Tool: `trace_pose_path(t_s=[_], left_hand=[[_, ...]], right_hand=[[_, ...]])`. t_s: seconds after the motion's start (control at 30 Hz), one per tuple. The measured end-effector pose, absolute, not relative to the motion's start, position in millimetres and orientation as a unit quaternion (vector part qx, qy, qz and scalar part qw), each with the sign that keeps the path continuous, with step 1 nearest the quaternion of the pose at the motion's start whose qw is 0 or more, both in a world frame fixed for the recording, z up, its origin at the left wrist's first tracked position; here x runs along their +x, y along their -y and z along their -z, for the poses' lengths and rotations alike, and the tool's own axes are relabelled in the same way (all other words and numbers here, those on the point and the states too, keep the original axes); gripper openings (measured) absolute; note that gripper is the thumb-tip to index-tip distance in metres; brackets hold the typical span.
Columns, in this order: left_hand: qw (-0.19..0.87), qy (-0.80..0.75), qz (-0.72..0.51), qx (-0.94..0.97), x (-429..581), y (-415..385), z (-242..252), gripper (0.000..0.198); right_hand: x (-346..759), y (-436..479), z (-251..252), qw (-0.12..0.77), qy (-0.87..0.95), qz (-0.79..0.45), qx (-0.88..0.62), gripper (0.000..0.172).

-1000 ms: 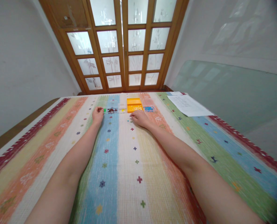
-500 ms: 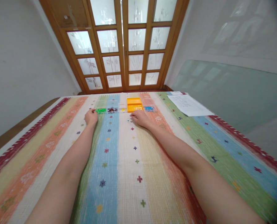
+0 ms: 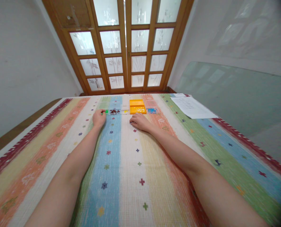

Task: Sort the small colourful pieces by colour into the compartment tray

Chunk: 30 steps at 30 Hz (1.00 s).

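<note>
My left hand (image 3: 99,118) is at the box of green pieces (image 3: 106,111), partly covering it, with thumb and fingers pinched together; whatever they hold is too small to name. Just right of that box lie dark red pieces (image 3: 114,111) in a clear box, then a few yellow pieces (image 3: 125,111). An orange box (image 3: 136,103) stands open with white pieces in its near half. Blue pieces (image 3: 151,110) fill a clear box on its right. My right hand (image 3: 139,121) rests on the cloth in front of the orange box, fingers curled together, their tips hidden.
A striped, patterned cloth (image 3: 131,189) covers the table. Printed white paper (image 3: 190,107) lies at the back right, with a smaller sheet (image 3: 179,95) behind it. Beyond the table's far edge stand wooden doors (image 3: 128,47) with glass panes.
My left hand has moved right, over more of the green pieces. My right hand has shifted slightly left and nearer, its fingers now lower over the cloth.
</note>
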<state>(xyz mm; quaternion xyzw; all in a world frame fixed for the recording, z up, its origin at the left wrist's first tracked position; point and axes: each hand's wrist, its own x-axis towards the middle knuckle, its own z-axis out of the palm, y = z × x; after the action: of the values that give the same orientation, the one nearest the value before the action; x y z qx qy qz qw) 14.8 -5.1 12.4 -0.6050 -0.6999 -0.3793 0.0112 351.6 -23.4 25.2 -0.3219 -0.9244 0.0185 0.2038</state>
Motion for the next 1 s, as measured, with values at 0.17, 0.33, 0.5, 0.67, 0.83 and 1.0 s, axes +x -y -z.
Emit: trace_pose_path(t_s=[0.17, 0.33, 0.5, 0.67, 0.83, 1.0], left_hand=[[-0.008, 0.638, 0.370, -0.675, 37, 7, -15, 0.031], [-0.049, 0.534, 0.289, -0.793, 67, 16, -19, 0.029], [-0.057, 0.401, 0.213, -0.889, 99, 33, -25, 0.031], [-0.069, 0.335, 0.173, -0.924, 121, 49, -31, 0.038], [-0.060, 0.315, 0.140, -0.937, 130, 55, -24, 0.054], [-0.066, 0.313, 0.126, -0.939, 132, 53, -13, 0.059]], right_hand=[[351, 21, -23, 0.212, 0.924, -0.025, -0.318, 0.017], [363, 8, -21, 0.297, 0.864, -0.077, -0.400, 0.019], [394, -15, -21, 0.397, 0.764, -0.076, -0.503, 0.023], [425, -32, -18, 0.463, 0.681, -0.040, -0.566, 0.029], [441, -36, -14, 0.429, 0.634, -0.028, -0.643, 0.036], [443, -35, -13, 0.407, 0.624, -0.013, -0.667, 0.040]])
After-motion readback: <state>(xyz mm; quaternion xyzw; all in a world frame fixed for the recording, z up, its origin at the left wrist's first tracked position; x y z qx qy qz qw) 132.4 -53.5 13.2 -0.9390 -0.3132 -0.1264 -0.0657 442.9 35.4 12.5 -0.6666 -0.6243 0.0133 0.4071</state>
